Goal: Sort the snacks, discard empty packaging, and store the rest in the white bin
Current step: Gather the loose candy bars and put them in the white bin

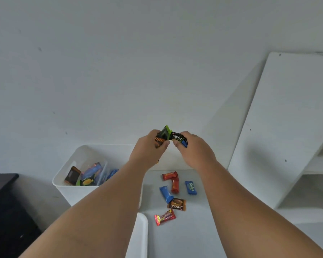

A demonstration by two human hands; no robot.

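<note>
Forearms: both reach fwd, nearest the lens; white corner piece (138, 237) sits between them, can't tell what it is.
White bin (63, 175): below + left of left hand, already holds several packs; orange/black pack (72, 175), green/yellow pack (87, 180), blue packs behind.
White surface (203, 229): below both hands, w/ loose snacks spread out, well apart from the fingers.
Left hand (149, 148): closed round an orange/black pack (159, 141), green-edged wrapper (165, 132) poking up from the grip.
Right hand (194, 148): thumb + fingers pinching black/blue pack (179, 139); pack ends meet between the 2 hands.
Step (judgement): prob. checking held packs full vs empty. Squeeze each lightly; flat = discard, firm = bin. Keep packs separate so none slips, then lower over the bin before letting go.
Readable: "NEXTA…" on pack in right hand, rest hidden.
Below right hand: "Kalpa" blue pack (191, 187); "nextar" brown pack (176, 204), upside down.
Unreadable: 2 red/orange packs (172, 180), plain blue pack (166, 193), red/yellow candy (165, 217) – print too small.
</note>
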